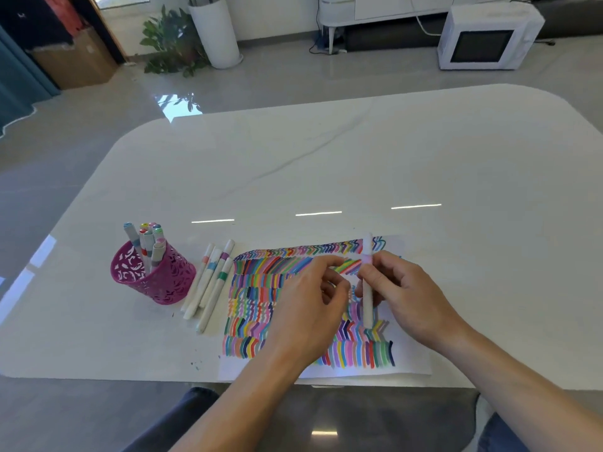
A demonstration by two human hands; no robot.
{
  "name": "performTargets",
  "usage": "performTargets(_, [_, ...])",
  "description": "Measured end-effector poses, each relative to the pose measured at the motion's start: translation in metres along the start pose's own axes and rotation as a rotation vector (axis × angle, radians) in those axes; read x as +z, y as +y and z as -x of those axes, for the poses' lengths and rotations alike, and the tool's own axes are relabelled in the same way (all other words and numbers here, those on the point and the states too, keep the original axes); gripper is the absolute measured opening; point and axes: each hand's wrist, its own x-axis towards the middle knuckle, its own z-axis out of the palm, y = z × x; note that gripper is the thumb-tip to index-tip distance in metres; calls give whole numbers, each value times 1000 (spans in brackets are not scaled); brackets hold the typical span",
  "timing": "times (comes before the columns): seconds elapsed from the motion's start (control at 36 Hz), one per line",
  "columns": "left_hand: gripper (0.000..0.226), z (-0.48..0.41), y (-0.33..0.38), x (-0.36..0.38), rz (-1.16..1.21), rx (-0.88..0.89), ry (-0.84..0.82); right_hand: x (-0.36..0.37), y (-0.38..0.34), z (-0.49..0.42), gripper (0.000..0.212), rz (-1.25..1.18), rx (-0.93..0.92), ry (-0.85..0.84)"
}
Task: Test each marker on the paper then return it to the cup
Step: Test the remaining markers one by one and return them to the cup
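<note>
A sheet of paper (411,360) covered in rows of coloured strokes lies at the table's near edge. Over it my right hand (401,291) grips a white marker with a pink band (368,308), held nearly upright along the sheet. My left hand (310,298) hovers just left of it with curled fingers; whether it pinches a cap I cannot tell. To the left stands a magenta cut-out cup (153,275) with several markers in it. Several more white markers (212,282) lie on the table between the cup and the paper.
The white marble table (326,164) stretches far beyond the paper. On the floor past it stand a white microwave (486,37), a potted plant (173,44) and a tall white vase (217,31). My knees show under the near edge.
</note>
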Motion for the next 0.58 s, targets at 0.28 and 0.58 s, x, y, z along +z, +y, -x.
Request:
performTargets(0.28, [43, -2, 1, 11, -214, 193, -61, -32, 15, 14, 22, 695, -231, -91])
performTargets(0.58, [30, -3, -2, 31, -365, 335, -185, -44, 26, 19, 39, 826, -281, -130])
